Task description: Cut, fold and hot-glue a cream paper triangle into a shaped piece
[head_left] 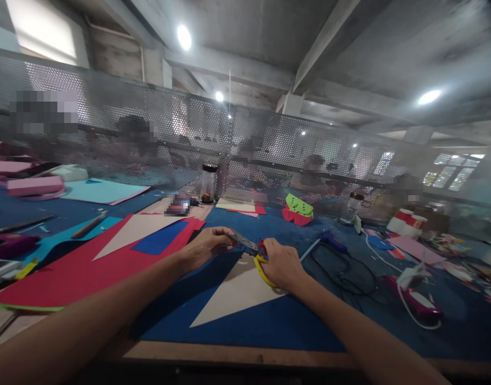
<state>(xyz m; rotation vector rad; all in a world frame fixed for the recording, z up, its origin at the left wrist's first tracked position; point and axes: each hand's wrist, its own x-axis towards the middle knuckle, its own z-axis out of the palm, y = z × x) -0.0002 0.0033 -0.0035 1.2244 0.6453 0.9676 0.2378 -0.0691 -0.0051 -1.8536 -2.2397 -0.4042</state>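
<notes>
Scissors point(247, 244) with yellow and red handles are gripped in my right hand point(283, 263), the blades pointing left. The fingers of my left hand point(209, 247) are pinched together at the blade tips; whether they hold the blades or something small there cannot be made out. Below both hands a beige pointed sheet point(233, 299) lies on the blue mat point(277, 329), partly hidden under my right hand. To the left of my left hand is a large red sheet point(69, 272) bearing another beige triangle point(129, 235) and a blue piece point(161, 239).
A glue gun point(331, 240) with a dark cable lies to the right, near a magenta power strip point(416, 302). Green and red cut-outs point(298, 209) and a jar point(208, 183) stand before the perforated metal screen point(265, 160). People sit beyond it. Light-blue sheets point(103, 191) lie far left.
</notes>
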